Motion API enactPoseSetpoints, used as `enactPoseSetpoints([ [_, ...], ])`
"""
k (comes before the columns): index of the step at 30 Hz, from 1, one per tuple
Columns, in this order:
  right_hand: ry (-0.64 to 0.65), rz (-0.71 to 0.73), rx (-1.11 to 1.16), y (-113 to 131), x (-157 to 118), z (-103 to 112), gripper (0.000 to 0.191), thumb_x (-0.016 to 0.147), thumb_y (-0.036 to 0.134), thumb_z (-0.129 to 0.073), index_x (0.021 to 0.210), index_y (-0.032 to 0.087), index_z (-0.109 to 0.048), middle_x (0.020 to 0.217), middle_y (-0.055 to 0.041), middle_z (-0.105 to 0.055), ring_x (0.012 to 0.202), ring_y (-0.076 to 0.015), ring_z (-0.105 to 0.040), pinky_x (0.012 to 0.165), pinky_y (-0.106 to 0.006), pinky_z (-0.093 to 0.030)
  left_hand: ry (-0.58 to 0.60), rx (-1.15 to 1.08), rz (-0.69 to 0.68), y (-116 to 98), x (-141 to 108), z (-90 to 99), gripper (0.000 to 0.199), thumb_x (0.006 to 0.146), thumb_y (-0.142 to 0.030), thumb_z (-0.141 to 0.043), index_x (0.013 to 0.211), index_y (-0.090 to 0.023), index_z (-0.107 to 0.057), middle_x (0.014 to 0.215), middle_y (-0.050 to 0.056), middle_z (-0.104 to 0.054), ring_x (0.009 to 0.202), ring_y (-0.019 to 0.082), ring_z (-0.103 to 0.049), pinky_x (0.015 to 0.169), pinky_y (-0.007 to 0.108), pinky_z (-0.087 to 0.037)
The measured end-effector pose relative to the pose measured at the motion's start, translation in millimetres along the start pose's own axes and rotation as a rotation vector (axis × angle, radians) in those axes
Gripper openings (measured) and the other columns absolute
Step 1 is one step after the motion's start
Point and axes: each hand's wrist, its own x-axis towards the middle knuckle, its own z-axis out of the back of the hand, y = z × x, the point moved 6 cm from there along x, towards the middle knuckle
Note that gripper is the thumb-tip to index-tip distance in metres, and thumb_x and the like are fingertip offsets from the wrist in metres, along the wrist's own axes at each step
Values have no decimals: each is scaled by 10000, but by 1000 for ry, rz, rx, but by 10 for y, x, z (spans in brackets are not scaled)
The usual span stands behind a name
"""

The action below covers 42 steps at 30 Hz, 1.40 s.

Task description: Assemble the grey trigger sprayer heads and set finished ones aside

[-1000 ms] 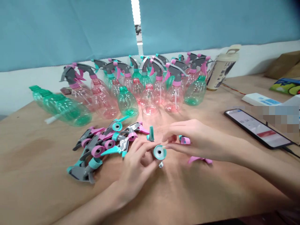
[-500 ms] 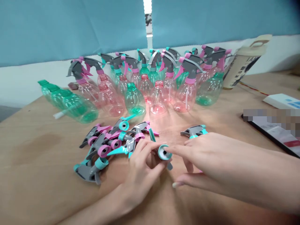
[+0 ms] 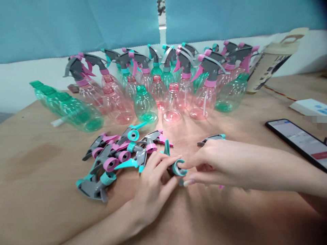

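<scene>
My left hand (image 3: 155, 180) is closed round a grey and teal spray head (image 3: 180, 167), whose round collar faces up toward me. My right hand (image 3: 209, 163) reaches in from the right, its index fingertip at the collar's opening and its thumb close to the collar's lower edge. The right hand's other fingers are curled under, and whatever they may hold is hidden. To the left lies a pile of loose spray heads (image 3: 111, 164) with pink or teal collars. Another spray head (image 3: 213, 139) shows partly behind my right hand.
Behind the pile stand clear pink bottles (image 3: 173, 105) and green bottles (image 3: 145, 107), several with spray heads on. Green bottles (image 3: 68, 105) crowd the left. A beige tumbler (image 3: 268, 68), a white box (image 3: 310, 109) and a phone (image 3: 298, 141) are at the right.
My right index finger has bent and its thumb has moved in closer to the collar. The collar has tilted slightly in my left hand. The view has shifted a little, showing more of the phone.
</scene>
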Motion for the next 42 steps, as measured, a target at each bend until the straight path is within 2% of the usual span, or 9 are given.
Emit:
enactPoseSetpoints([
  [2, -31, 3, -25, 13, 15, -9, 350, 891, 336, -500, 576, 182, -496, 501, 65, -487, 421, -63, -382, 407, -206, -245, 8, -2, 9, 10, 8, -7, 269, 839, -132, -580, 1098, -206, -590, 937, 51, -564, 861, 197, -543, 705, 309, -483],
  [5, -34, -72, 43, -24, 43, -12, 368, 901, 286, -465, 553, 175, -508, 459, 64, -454, 385, -56, -359, 399, -208, -240, 11, -14, 2, 12, 21, -13, 268, 841, -120, -577, 1091, -215, -596, 926, 43, -568, 840, 188, -553, 679, 293, -488],
  [12, -42, -40, 153, -118, 55, -13, 315, 885, 346, -503, 667, 182, -661, 490, 49, -501, 416, -70, -411, 411, -220, -267, 51, -99, 25, 48, 32, -40, 289, 833, -79, -592, 1081, -227, -601, 999, 27, -585, 709, 123, -525, 581, 220, -440],
  [20, -52, 71, 208, -152, 180, -4, 151, 829, 285, -630, 866, 193, -745, 743, 9, -681, 585, -73, -550, 530, -187, -387, 87, -150, 127, 85, 67, -57, 298, 827, -103, -624, 1096, -229, -628, 948, 17, -610, 721, 128, -514, 630, 232, -425],
  [28, -131, 77, 119, -178, 156, -35, 130, 832, 213, -615, 874, 221, -738, 786, 5, -692, 637, -99, -589, 573, -213, -420, 101, -148, 103, 93, 66, -74, 373, 805, -29, -610, 1118, -231, -614, 975, 10, -616, 782, 139, -535, 684, 238, -430],
  [37, -158, 165, 95, -130, 151, 23, 148, 809, 132, -643, 872, 215, -748, 786, 21, -680, 654, -63, -598, 601, -169, -429, 112, -135, 86, 72, 68, -82, 337, 805, -28, -611, 1092, -203, -626, 986, 20, -635, 813, 146, -567, 709, 245, -449],
  [42, -148, 159, 81, -120, 153, 20, 116, 806, 161, -658, 845, 217, -752, 777, 18, -665, 631, -65, -579, 566, -176, -418, 110, -150, 55, 59, 61, -79, 302, 813, -51, -617, 1076, -199, -635, 984, 24, -641, 820, 149, -584, 709, 247, -462],
])
